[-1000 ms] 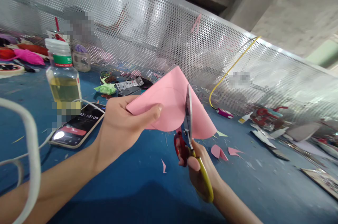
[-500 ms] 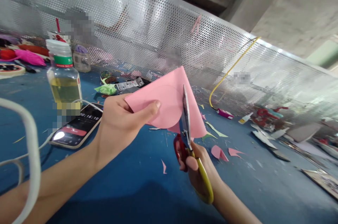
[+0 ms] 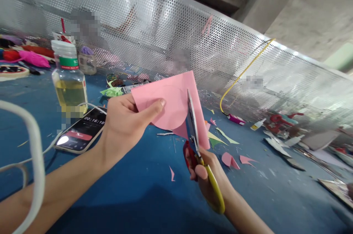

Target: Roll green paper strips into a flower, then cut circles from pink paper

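Observation:
A folded sheet of pink paper (image 3: 171, 107) is held up above the blue table, a curved outline drawn on its face. My left hand (image 3: 124, 120) pinches its left side, thumb on top and fingers behind. In my right hand (image 3: 206, 173) is a pair of scissors (image 3: 193, 123) with one red and one yellow handle, fingers wrapped through them. The blades point upward and lie at the paper along the right side of the curve. Below the curve the paper's cut edge shows, and a strip hangs to the right of the blades.
A bottle of yellowish liquid (image 3: 70, 89) and a phone with a running timer (image 3: 82, 131) stand left, beside a white cable (image 3: 37, 153). Pink scraps (image 3: 230, 160) and green scraps (image 3: 227, 135) lie right. Behind runs a perforated metal panel (image 3: 154, 24); tools clutter the far right.
The pink paper has turned a little, its right flap swinging left and downward. The scissors' blades have shifted slightly left along the curve. Both hands keep their hold.

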Available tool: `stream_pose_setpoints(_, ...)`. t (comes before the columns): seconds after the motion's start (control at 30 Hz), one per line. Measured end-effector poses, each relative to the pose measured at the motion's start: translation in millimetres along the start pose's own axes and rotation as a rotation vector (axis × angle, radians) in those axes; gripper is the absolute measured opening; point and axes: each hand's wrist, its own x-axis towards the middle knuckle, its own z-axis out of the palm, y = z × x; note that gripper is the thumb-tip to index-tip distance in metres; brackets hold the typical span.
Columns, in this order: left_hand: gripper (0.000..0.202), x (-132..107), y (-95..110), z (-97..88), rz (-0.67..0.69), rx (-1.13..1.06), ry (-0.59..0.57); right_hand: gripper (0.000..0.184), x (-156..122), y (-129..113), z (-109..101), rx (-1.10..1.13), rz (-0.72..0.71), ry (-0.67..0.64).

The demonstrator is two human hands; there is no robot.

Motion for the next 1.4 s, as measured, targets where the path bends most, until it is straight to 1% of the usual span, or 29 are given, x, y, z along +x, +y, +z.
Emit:
stream_pose_setpoints(0.17,0.012,-4,5,-0.6,0.087,0.061,-0.046,0.081,1,3,0,0.045,-0.017,-0.009)
stream_pose_setpoints(0.27,0.01,-6,6,-1.3,0.108,0.083,-0.051,0.084,0,5,1,0.067,-0.019,-0.001)
stream_pose_setpoints(0.37,0.01,-5,5,-0.9,0.089,0.053,-0.063,0.086,0,7,1,0.034,-0.026,0.018)
stream_pose_setpoints(0.47,0.011,-4,6,0.5,0.041,0.009,-0.061,0.087,1,8,0,-0.022,-0.034,0.041)
stream_pose_setpoints(0.6,0.007,-2,8,1.6,-0.023,-0.006,-0.059,0.086,2,9,-2,-0.075,-0.065,0.03)
stream_pose_setpoints(0.7,0.003,0,6,1.0,-0.017,-0.033,-0.094,0.085,3,8,-1,-0.111,-0.069,0.042)
stream_pose_setpoints(0.9,0.01,4,-1,-0.9,-0.006,-0.039,-0.119,0.082,2,5,0,-0.137,-0.057,0.061)
stream_pose_setpoints(1.03,0.012,5,-4,-1.4,0.019,-0.07,-0.139,0.082,0,0,-1,-0.131,-0.019,0.04)
stream_pose_setpoints(1.13,0.014,6,-4,-1.8,0.02,-0.072,-0.13,0.079,-1,-3,-2,-0.136,-0.013,0.009)
stream_pose_setpoints(1.2,0.015,7,-5,-1.6,0.026,-0.08,-0.128,0.077,-1,-4,-1,-0.115,-0.017,-0.002)
stream_pose_setpoints(1.27,0.017,7,-5,-0.9,0.036,-0.079,-0.121,0.078,-1,-2,1,-0.048,-0.008,-0.013)
stream_pose_setpoints(1.4,0.022,6,-5,-0.1,0.12,0.042,-0.064,0.082,0,2,5,0.085,0.018,-0.027)
